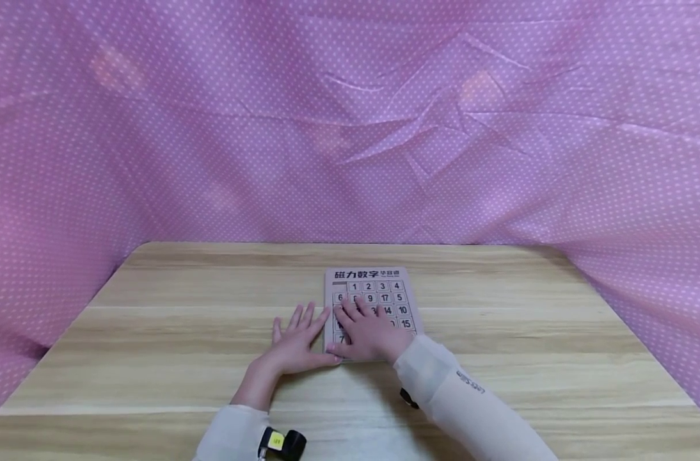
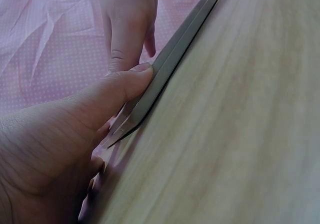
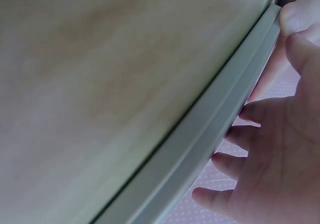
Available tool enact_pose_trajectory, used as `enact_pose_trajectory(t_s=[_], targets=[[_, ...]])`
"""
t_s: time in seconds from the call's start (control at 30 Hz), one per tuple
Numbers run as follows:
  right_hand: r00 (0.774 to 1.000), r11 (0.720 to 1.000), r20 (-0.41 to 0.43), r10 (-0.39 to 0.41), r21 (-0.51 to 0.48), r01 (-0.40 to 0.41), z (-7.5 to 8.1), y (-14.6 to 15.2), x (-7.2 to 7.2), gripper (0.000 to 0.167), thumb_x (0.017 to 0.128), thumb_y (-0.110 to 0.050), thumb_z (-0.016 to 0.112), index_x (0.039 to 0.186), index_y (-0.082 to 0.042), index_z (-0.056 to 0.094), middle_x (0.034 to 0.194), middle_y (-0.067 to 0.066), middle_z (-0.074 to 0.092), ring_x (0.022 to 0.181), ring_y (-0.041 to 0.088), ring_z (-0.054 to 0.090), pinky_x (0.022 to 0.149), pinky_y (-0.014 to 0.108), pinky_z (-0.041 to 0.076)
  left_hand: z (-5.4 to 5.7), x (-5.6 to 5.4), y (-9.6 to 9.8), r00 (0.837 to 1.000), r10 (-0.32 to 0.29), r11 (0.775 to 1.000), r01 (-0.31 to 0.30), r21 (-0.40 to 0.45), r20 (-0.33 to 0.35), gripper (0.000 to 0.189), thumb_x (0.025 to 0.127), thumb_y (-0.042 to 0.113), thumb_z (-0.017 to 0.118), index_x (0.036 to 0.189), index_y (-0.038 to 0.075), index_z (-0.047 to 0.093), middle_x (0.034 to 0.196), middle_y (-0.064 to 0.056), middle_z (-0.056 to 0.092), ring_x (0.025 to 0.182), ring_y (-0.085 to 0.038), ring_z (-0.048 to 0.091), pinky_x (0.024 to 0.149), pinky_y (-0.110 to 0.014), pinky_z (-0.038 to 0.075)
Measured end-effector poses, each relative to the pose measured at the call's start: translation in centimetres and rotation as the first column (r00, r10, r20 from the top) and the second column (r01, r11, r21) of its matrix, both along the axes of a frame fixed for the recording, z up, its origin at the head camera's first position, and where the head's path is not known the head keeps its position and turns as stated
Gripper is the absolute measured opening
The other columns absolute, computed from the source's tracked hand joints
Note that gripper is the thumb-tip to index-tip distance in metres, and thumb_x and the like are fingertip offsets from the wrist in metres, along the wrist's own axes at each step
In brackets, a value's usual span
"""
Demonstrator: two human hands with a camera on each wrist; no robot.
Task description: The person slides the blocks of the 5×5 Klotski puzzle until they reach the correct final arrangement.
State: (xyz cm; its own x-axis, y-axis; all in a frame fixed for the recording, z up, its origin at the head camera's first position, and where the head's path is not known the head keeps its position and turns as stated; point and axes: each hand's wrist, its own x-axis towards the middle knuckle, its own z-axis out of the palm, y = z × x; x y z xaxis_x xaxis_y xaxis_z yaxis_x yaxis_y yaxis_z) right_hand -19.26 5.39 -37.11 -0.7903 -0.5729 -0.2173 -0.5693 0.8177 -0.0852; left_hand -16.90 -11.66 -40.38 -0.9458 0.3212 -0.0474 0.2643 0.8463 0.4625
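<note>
A pale number sliding puzzle (image 1: 410,301) lies flat on the table, with printed characters along its far edge and rows of numbered tiles. In the head view, a gap with no tile shows at the top left of its grid, beside tile 1. My left hand (image 1: 295,346) rests at the puzzle's near left corner, fingers spread along the left side and thumb against the near edge (image 2: 152,92). My right hand (image 1: 370,336) lies over the tiles, its spread fingertips touching the left and middle columns. Several lower tiles are hidden beneath it. The right wrist view shows its fingertips at the puzzle's face.
The wood-grain table (image 1: 528,320) extends around the puzzle on all sides. Pink dotted cloth (image 1: 350,160) hangs behind the table and along both sides. A small black camera (image 1: 286,443) is strapped to the left wrist, over a pale sleeve.
</note>
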Motion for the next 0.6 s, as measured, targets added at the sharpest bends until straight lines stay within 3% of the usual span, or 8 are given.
enact_pose_trajectory(t_s=[0.3,0.6], targets=[[1.000,1.000,0.009,0.008,-0.007,-0.008,0.1,0.0,0.4,0.075,0.083,-0.061,0.030,0.139,-0.013,0.017,0.143,0.005,0.009,0.127,0.029,0.005,0.096,0.055,0.011,-0.1,0.0,-0.2,1.000,0.000,1.000,0.000,0.009,0.009,0.092,0.065,0.063,0.057,0.138,0.022,0.020,0.142,-0.013,0.006,0.127,-0.032,-0.002,0.091,-0.058,-0.012],[0.999,0.994,0.031,-0.039,-0.102,0.042,-0.2,2.1,-0.3,0.072,0.084,-0.059,0.029,0.139,-0.013,0.017,0.142,0.008,0.009,0.127,0.031,0.005,0.095,0.057,0.009,0.1,0.1,0.1,1.000,0.003,1.000,-0.003,0.002,0.001,0.093,0.065,0.067,0.054,0.138,0.023,0.019,0.142,-0.012,0.006,0.127,-0.030,-0.003,0.092,-0.057,-0.012]])
